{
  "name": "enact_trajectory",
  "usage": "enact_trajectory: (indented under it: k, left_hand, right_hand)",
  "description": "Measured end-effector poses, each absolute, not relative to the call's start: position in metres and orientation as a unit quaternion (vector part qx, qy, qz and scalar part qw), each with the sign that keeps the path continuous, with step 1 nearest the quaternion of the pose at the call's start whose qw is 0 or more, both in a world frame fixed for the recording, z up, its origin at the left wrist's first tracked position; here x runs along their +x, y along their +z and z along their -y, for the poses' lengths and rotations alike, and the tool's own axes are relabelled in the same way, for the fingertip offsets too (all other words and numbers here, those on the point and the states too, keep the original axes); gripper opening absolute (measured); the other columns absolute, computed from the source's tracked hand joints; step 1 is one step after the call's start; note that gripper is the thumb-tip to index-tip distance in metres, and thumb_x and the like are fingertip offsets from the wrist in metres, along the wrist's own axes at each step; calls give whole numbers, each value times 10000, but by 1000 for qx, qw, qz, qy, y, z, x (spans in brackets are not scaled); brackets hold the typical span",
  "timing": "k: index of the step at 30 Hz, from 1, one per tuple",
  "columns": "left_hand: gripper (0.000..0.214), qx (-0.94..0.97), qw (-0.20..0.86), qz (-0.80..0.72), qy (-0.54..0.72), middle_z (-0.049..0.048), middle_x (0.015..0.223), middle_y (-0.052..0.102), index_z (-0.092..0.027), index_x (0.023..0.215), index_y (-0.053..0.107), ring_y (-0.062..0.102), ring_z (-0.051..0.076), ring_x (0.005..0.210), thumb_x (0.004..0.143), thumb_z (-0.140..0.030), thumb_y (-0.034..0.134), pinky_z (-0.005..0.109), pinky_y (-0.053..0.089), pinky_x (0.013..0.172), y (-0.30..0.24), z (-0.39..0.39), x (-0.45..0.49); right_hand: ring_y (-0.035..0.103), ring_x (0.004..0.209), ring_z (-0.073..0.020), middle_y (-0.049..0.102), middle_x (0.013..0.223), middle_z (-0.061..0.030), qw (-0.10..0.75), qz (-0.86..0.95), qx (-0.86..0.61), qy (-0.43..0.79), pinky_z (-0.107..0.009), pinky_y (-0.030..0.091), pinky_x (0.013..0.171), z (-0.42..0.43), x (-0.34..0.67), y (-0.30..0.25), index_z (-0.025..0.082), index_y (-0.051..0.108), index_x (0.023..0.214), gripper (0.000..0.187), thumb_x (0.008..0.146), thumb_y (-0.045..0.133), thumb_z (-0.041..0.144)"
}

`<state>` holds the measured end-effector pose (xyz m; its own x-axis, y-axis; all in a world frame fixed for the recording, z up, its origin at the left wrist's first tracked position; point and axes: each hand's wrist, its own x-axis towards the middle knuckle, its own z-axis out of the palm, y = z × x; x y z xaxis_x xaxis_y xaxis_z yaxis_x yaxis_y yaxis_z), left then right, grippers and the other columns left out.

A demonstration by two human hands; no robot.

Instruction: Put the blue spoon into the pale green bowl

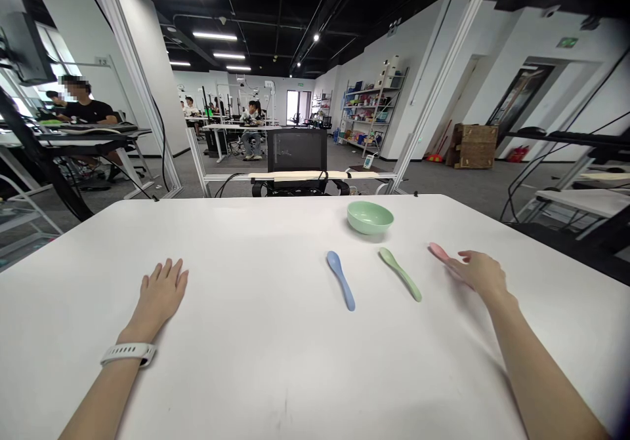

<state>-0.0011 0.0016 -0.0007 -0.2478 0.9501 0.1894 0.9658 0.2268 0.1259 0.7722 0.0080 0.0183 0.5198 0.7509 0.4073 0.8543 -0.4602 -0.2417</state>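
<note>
Bending over the pink spoon (437, 250), the right hand (480, 274) partly hides it.

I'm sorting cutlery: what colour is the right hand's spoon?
The spoon is pink; see the head view.

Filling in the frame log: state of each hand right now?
Left hand: open, palm down at the white table, nothing visible in it.
Right hand: over the handle of the pink spoon; whether it grips cannot be told.
</note>
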Motion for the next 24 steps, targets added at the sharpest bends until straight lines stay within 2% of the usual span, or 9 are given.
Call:
enact_trajectory:
  k: [2, 5, 8, 13, 17, 24]
  left_hand:
    - [710, -612, 39, 781, -116, 248, 1775, 459, -62, 1665, 520, 407, 416, 1665, 1106, -399, 243, 631, 337, 1354, -1, -1, -1]
    - [717, -616, 39, 778, -120, 254, 1771, 462, -59, 1665, 520, 412, 422, 1660, 1102, -404, 239, 641, 340, 1350, -2, -2, -2]
    - [730, -616, 40, 777, -122, 247, 1766, 472, -65, 1659, 530, 419, 426, 1655, 1098, -409, 215, 663, 341, 1344, -4, -3, -3]
    - [738, -615, 39, 777, -125, 229, 1761, 489, -81, 1651, 548, 423, 423, 1653, 1088, -421, 213, 670, 341, 1342, -3, -3, -3]
    - [763, -613, 28, 781, -118, 235, 1778, 461, -61, 1665, 520, 398, 420, 1668, 1085, -432, 191, 649, 328, 1353, 1, -1, -1]
    - [723, -616, 41, 777, -124, 240, 1758, 488, -73, 1646, 550, 429, 421, 1648, 1080, -402, 244, 662, 355, 1336, -1, -2, -1]
  right_hand:
    - [730, 1162, -419, 779, 1242, -308, 236, 502, -827, -95, -530, 565, 1001, -11, 762, 19, 119, 804, 1247, 634, 1010, 554, 651]
    - [702, 1328, -369, 744, 1436, -227, 293, 611, -733, -68, -521, 542, 1158, -19, 738, 16, 172, 744, 1385, 535, 1029, 493, 482]
    - [709, 1373, -359, 772, 1442, -177, 300, 672, -677, -11, -549, 533, 1219, -27, 711, 6, 222, 751, 1383, 501, 1008, 500, 438]
    - [609, 1528, -362, 741, 1512, -180, 285, 672, -682, 52, -534, 457, 1314, -28, 690, -8, 197, 809, 1303, 510, 1027, 475, 467]
    - [602, 1535, -361, 771, 1473, -146, 301, 668, -679, 55, -572, 454, 1317, -26, 691, -8, 218, 822, 1304, 481, 1011, 502, 428]
    - [595, 1539, -373, 741, 1512, -175, 305, 663, -681, 66, -561, 449, 1319, -27, 692, -8, 195, 827, 1294, 475, 1028, 515, 436]
